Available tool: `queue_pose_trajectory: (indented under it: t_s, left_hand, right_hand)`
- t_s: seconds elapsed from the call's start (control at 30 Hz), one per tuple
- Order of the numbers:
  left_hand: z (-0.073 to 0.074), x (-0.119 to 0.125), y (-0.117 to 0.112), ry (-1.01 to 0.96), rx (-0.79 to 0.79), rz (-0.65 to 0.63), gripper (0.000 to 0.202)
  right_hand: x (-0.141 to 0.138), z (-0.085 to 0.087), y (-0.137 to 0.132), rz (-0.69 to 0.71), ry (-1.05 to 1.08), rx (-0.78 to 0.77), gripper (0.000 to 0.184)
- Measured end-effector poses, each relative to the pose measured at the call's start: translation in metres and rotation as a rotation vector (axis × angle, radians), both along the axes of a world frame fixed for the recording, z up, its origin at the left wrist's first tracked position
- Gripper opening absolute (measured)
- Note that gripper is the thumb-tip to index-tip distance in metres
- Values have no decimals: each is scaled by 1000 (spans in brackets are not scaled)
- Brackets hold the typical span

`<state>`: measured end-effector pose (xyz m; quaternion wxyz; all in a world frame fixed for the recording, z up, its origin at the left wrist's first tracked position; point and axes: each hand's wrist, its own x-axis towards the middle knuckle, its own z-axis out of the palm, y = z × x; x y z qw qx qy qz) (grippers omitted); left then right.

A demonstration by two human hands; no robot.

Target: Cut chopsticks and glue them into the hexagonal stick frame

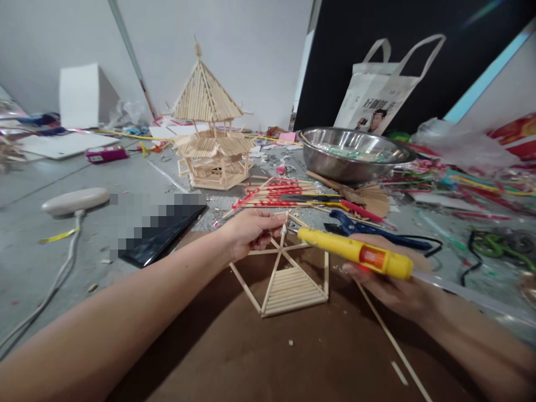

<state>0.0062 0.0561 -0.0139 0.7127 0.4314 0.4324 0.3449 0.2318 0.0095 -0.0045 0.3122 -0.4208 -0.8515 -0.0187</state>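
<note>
My right hand (pixel 387 290) is closed around a yellow hot glue gun (pixel 355 251), whose nozzle points left toward my left fingertips. My left hand (pixel 253 231) pinches a short wooden stick (pixel 285 226), which stands near the nozzle; a whitish blob, perhaps glue, shows on it. Below them lies a many-sided frame of wooden sticks (pixel 247 287) with spokes meeting in the middle. One wedge of it is partly filled with parallel sticks (pixel 291 287). My left hand hides the frame's far left part. A long thin stick (pixel 391 335) lies below my right hand.
A brown board (pixel 234 352) lies under the frame. Behind stand a stick pagoda model (pixel 209 139) and a steel basin (pixel 355 156). Scissors (pixel 318 201), blue pliers-like cutters (pixel 377 229), red-marked sticks (pixel 272 192) and a dark phone-like slab (pixel 167 234) lie around.
</note>
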Motion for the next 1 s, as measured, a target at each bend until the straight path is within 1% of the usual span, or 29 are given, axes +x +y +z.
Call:
queue_pose_trajectory:
  t_s: [0.07, 0.1, 0.13, 0.2, 0.27, 0.3, 0.37, 0.53, 0.7, 1.0]
  left_hand:
    - [0, 0, 0, 17, 38, -14, 22]
    - [0, 0, -1, 37, 72, -21, 23]
    - [0, 1, -1, 76, 121, -24, 25]
    - [2, 2, -2, 211, 257, -13, 25]
    - [3, 3, -4, 365, 401, 8, 23]
    - [4, 4, -4, 431, 464, 10, 21]
    - [4, 4, -5, 519, 552, -7, 19]
    - [2, 3, -5, 614, 683, -52, 20]
    - [2, 4, -7, 706, 771, -63, 20]
    - [2, 5, -7, 721, 829, -73, 20]
  right_hand:
    - [4, -1, 3, 2, 48, -34, 25]
    - [6, -1, 4, -11, 98, -83, 24]
    - [8, 0, 6, -33, 172, -161, 23]
    - [10, 1, 9, -58, 357, -394, 24]
    - [10, 4, 12, -25, 557, -615, 25]
    - [10, 6, 14, 0, 637, -692, 26]
    - [8, 8, 16, 36, 733, -781, 25]
    - [6, 10, 17, 38, 769, -874, 23]
    - [6, 7, 16, 58, 711, -911, 27]
    - [9, 6, 15, 41, 649, -924, 31]
